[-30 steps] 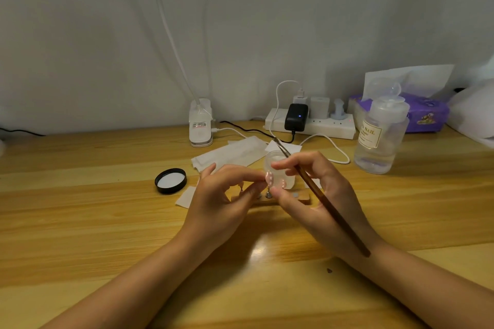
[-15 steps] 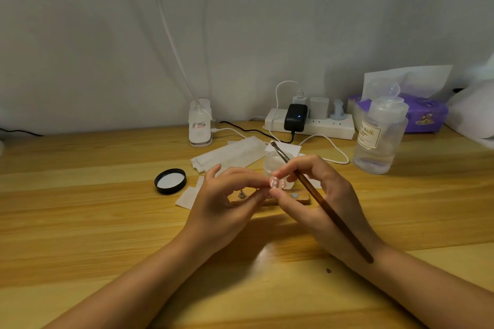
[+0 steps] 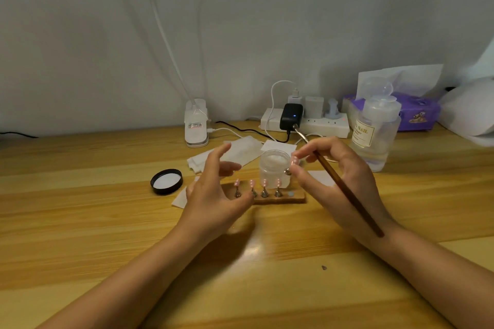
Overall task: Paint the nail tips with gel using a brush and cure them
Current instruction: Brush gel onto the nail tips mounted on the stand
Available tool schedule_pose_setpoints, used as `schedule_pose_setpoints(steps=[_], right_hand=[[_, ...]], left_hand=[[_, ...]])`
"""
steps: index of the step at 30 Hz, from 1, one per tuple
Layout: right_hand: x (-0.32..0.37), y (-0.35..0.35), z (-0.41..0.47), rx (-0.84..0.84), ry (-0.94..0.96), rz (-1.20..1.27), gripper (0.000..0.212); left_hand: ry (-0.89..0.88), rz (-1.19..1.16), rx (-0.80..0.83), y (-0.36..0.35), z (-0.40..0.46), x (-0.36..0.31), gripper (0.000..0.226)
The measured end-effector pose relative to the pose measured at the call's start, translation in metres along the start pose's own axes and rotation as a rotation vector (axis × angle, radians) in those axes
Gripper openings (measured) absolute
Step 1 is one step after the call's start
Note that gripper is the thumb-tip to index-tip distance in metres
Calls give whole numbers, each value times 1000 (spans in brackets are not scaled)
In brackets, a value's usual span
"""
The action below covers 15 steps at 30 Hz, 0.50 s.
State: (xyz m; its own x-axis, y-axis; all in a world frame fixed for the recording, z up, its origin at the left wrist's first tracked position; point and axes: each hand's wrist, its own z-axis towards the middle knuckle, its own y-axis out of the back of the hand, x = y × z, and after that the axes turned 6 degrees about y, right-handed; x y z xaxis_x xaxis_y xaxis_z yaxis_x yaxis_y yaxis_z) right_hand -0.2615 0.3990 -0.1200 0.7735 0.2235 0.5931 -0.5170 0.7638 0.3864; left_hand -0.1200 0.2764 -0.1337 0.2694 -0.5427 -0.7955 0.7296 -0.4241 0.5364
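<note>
A wooden holder strip [image 3: 295, 197] lies mid-table with several pink nail tips [image 3: 264, 183] on small metal stands. Behind it stands an open frosted gel jar [image 3: 274, 165]. My right hand [image 3: 339, 181] pinches one pink nail tip on its metal stand [image 3: 292, 164] between thumb and forefinger, just right of the jar. The same hand also holds a brown brush [image 3: 344, 189], its bristle end pointing up and away. My left hand [image 3: 213, 195] hovers by the left end of the holder, fingers spread and holding nothing.
The jar's black lid [image 3: 167, 181] lies to the left. White wipes [image 3: 235, 151] lie behind the jar. A white clip lamp base [image 3: 196, 125], a power strip [image 3: 318, 123], a clear pump bottle [image 3: 374, 139] and a purple tissue box [image 3: 417, 112] line the back.
My hands, together over the holder before, have parted. The left hand let go and opened; the right hand carried one nail tip on its stand up and rightwards.
</note>
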Motion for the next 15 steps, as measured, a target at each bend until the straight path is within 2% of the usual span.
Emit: schedule_pose_setpoints(steps=[4,10,15], right_hand=[[-6,8,5,41,-31,-35,25],[-14,15,6,142,-32,-19,23],[-17,14,4,187,-34,-15,18]], left_hand=[[33,73,112,0,2,2,73],[8,81,139,1,1,4,57],[-5,84,129,1,1,3,56]])
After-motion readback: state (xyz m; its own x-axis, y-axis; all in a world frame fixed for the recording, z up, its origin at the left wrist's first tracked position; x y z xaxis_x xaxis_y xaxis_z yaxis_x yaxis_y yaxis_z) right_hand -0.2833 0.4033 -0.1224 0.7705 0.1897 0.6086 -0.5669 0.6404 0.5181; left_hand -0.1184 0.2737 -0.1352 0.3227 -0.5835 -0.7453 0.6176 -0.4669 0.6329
